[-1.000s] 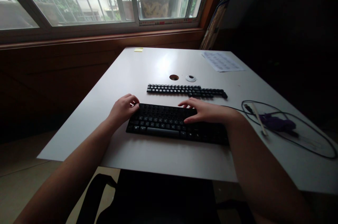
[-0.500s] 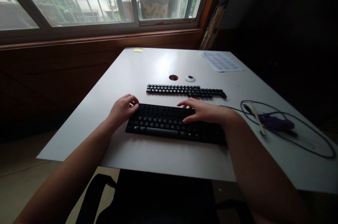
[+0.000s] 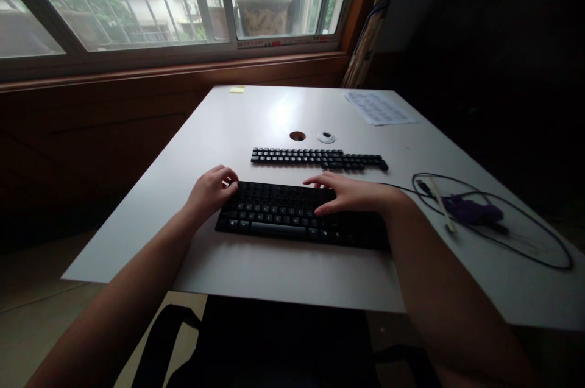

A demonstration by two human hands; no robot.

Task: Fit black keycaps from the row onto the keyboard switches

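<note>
A black keyboard point(image 3: 274, 226) lies on the white table in front of me. Its lower rows carry keycaps, while the upper rows look dark and bare of them. At its far left corner my left hand point(image 3: 212, 190) has curled fingers, with thumb and fingertips closed on the keyboard's edge. Over the right part of the board rests my right hand point(image 3: 347, 193), thumb and fingers spread apart, hiding the keys underneath. Just beyond the keyboard, loose black keycaps point(image 3: 292, 157) are lined up in rows.
On the right, a black cable point(image 3: 560, 263) loops around a purple thing point(image 3: 473, 210) and a thin pale stick point(image 3: 443, 205). Printed sheets point(image 3: 381, 109) lie at the far right, a yellow note point(image 3: 237, 89) at the far left. A round hole point(image 3: 297, 136) and its cover point(image 3: 326, 137) are behind the keycaps.
The whole view has shifted slightly. Both hands keep their places on the keyboard, and nothing on the table has visibly moved.
</note>
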